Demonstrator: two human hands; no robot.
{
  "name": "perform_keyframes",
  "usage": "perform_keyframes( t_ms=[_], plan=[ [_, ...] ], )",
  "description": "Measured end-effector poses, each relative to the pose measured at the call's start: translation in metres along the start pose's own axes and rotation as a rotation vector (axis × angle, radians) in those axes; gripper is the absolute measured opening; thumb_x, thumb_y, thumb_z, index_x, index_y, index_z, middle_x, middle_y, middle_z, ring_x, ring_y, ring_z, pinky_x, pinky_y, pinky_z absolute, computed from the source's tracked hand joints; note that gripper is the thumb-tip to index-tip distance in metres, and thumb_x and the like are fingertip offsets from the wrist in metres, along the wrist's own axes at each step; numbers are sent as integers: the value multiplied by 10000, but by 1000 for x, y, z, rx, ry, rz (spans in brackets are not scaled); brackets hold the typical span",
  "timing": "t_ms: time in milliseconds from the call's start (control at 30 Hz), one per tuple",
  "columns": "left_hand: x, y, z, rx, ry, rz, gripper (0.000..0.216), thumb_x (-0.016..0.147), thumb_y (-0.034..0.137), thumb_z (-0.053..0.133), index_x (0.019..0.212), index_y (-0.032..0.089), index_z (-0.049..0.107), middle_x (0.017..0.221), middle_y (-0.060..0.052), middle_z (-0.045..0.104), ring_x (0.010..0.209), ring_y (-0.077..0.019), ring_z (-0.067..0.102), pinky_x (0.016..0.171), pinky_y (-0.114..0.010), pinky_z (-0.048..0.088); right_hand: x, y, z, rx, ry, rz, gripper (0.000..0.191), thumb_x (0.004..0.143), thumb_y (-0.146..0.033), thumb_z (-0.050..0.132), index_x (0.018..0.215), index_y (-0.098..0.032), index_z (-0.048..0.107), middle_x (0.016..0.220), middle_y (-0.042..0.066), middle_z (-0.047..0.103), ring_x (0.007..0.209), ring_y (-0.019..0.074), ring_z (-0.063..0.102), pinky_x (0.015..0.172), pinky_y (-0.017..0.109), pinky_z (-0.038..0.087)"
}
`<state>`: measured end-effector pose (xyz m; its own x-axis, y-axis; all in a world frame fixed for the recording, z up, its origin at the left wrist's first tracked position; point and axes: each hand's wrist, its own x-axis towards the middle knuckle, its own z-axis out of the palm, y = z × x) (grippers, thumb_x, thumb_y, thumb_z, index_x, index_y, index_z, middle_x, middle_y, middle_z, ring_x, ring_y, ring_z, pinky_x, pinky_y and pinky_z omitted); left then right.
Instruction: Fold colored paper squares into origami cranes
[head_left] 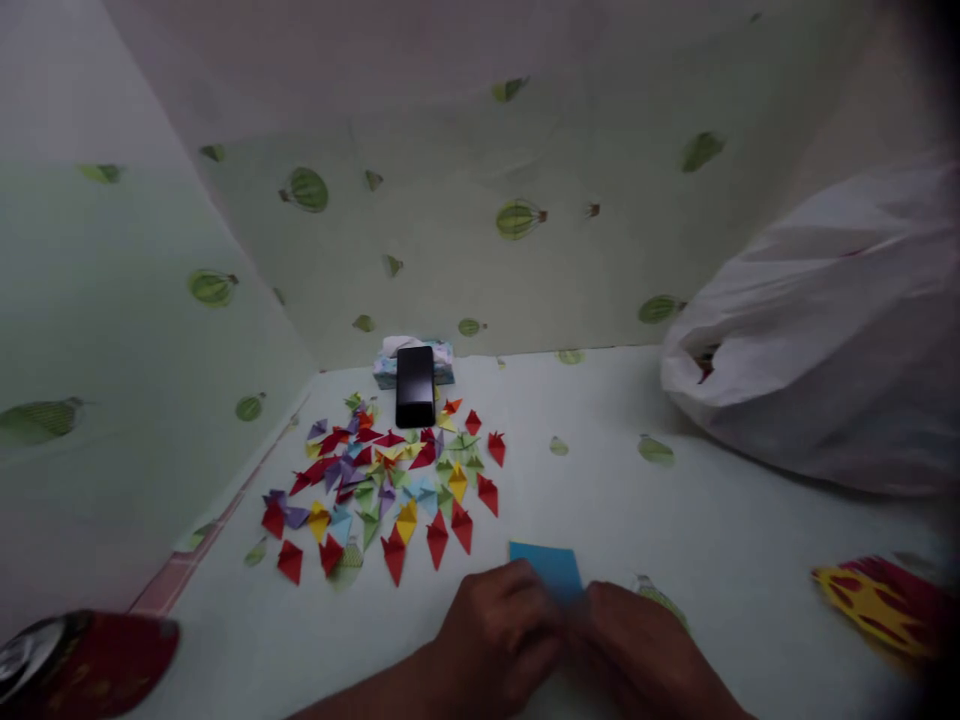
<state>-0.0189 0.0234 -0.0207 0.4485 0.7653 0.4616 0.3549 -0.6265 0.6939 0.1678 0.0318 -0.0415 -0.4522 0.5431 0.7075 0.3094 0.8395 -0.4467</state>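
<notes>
Projecting forward, blue paper sheet [552, 570] is held between left hand [499, 630] and right hand [646, 640] | sheet is grasped by both, each curled | near edge is hidden | multicoloured origami pieces [395, 557] are spread farther left

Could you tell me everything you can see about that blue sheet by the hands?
The blue sheet is plain and thin and looks like paper. Its visible part has straight edges and two sharp far corners, and looks flat. It sits low in the view, right of the small colored folded shapes. The left hand and right hand cover its near part; blur hides exactly how their fingers meet it.
</notes>
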Motion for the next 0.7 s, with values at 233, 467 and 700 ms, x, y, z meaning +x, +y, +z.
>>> perform_keyframes(
  t_ms=[233, 467, 700],
  plan=[
    [0, 3, -3, -72, 16, -41, 172, 837, 165, 594, 673, 173, 546, 649, -26, 552, 610, -138, 520, 527, -243, 356, 3, -5, -4, 44, -33, 61, 245, 993, -190, 426, 828, -195, 607, 637, 23, 583, 552, 147, 533, 519, 254, 430],
    [-1, 2, -1, -144, 7, -67, 138, 855, 142, 595, 720, 157, 619, 668, -35, 584, 649, -140, 551, 570, -232, 395, 6, -12, -10, 37, -14, 90, 288, 983, -136, 378, 759, -196, 548, 628, 26, 570, 560, 149, 507, 529, 270, 399],
    [3, 4, -6, -316, 114, -391, 177, 861, 246, 650, 709, 160, 621, 673, -4, 561, 606, -109, 508, 556, -215, 388, 20, -13, -21, 287, -135, 440, 195, 991, -265, 464, 873, -174, 591, 711, 12, 624, 624, 125, 576, 585, 225, 463]
  ],
)
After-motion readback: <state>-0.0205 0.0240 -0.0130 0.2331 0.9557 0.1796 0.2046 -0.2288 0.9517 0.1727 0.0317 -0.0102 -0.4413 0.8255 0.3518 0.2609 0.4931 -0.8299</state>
